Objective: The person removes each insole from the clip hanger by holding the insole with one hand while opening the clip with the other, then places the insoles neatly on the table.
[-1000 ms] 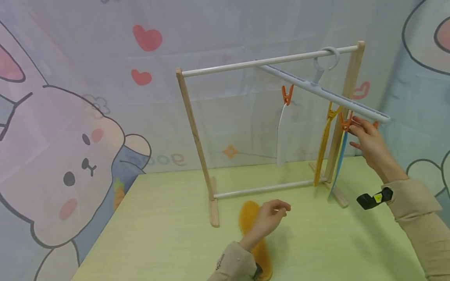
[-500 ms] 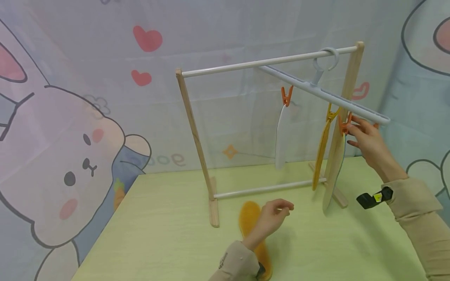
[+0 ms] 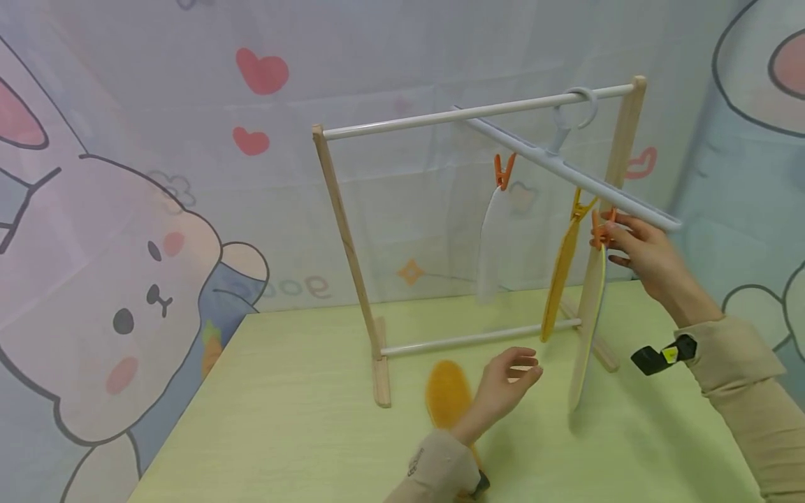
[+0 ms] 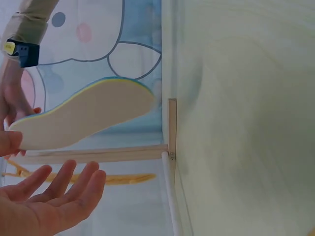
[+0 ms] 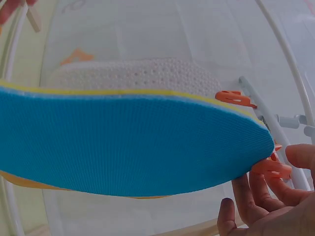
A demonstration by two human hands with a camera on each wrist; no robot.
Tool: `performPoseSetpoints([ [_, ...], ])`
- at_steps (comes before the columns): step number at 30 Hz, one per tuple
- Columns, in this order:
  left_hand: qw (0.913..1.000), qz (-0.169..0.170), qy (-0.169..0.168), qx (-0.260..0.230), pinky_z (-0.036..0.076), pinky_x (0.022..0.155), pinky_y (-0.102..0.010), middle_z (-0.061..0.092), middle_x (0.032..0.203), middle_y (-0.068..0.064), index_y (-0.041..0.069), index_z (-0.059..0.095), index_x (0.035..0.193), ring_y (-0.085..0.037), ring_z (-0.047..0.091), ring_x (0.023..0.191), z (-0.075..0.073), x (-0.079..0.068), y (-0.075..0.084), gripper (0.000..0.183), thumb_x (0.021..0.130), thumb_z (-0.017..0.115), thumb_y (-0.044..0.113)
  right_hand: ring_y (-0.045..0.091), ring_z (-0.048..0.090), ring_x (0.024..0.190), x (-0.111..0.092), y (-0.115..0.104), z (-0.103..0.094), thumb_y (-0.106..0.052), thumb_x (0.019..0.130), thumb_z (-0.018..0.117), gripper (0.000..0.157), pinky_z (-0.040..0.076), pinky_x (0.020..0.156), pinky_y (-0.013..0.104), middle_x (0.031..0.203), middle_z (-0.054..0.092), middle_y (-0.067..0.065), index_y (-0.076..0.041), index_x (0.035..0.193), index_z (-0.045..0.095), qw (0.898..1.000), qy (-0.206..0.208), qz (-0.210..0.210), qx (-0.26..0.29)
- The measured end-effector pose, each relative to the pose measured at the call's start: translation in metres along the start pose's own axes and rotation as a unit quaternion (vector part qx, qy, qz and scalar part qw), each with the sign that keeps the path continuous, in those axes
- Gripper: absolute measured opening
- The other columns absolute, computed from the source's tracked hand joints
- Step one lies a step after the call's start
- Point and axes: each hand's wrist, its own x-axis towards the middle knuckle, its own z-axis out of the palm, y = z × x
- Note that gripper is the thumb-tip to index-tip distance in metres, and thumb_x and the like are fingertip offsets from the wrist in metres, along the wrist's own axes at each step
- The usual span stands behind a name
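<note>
My right hand (image 3: 650, 262) holds an orange clothespin (image 3: 602, 234) below the near end of a pale grey hanger (image 3: 572, 171). From that clothespin hangs an insole (image 3: 590, 335), blue on one face in the right wrist view (image 5: 133, 142) and beige on the other in the left wrist view (image 4: 88, 113). My left hand (image 3: 503, 384) hovers with loosely bent fingers, holding nothing, beside a yellow-orange insole (image 3: 448, 395) lying on the table. Another yellow-orange insole (image 3: 558, 286) hangs from a yellow clothespin (image 3: 581, 206), and a white insole (image 3: 492, 244) from an orange one (image 3: 503, 171).
The hanger's hook (image 3: 585, 105) loops over the white top rod (image 3: 472, 113) of a wooden rack. Its left post (image 3: 349, 244) and lower rod (image 3: 465, 340) stand behind my left hand. A printed cloth (image 3: 402, 56) backs the green table (image 3: 283, 405).
The clothespin in my right hand has moved down and left, and its insole has turned to show its beige face. The hanger has swung slightly. My left hand has moved right, fingers spreading.
</note>
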Motion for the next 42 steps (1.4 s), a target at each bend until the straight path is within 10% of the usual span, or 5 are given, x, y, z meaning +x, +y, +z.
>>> performPoseSetpoints([
  [17,0.9920,-0.082,-0.037,-0.088,0.048,0.073,-0.017,0.055,0.121,-0.011,0.013,0.039,0.129,-0.019,0.061,0.097,0.038,0.002,-0.013,0.051,0.085,0.061,0.024,-0.002,0.059,0.080,-0.001,-0.004,0.023,-0.033,0.089,0.050,0.027,0.043,0.067,0.019,0.084,0.064,-0.018,-0.018,0.111,0.047,0.999,-0.003,0.033,-0.025],
  [24,0.9810,-0.095,-0.068,-0.155,0.050,0.065,-0.019,0.061,0.115,-0.010,0.012,0.038,0.129,-0.020,0.065,0.088,0.043,0.003,-0.010,0.046,0.088,0.056,0.021,0.000,0.059,0.078,-0.001,-0.001,0.029,-0.027,0.090,0.050,0.022,0.040,0.062,0.019,0.086,0.065,-0.016,-0.019,0.110,0.048,0.999,-0.010,0.018,0.047],
  [42,0.9863,-0.081,-0.070,-0.126,0.049,0.062,-0.016,0.059,0.110,-0.001,0.018,0.039,0.129,-0.004,0.060,0.079,0.046,-0.002,-0.002,0.056,0.080,0.066,0.017,0.000,0.056,0.069,0.004,0.000,0.042,-0.027,0.086,0.058,0.020,0.043,0.059,0.015,0.076,0.063,-0.016,-0.019,0.103,0.051,0.996,0.080,-0.004,0.034],
])
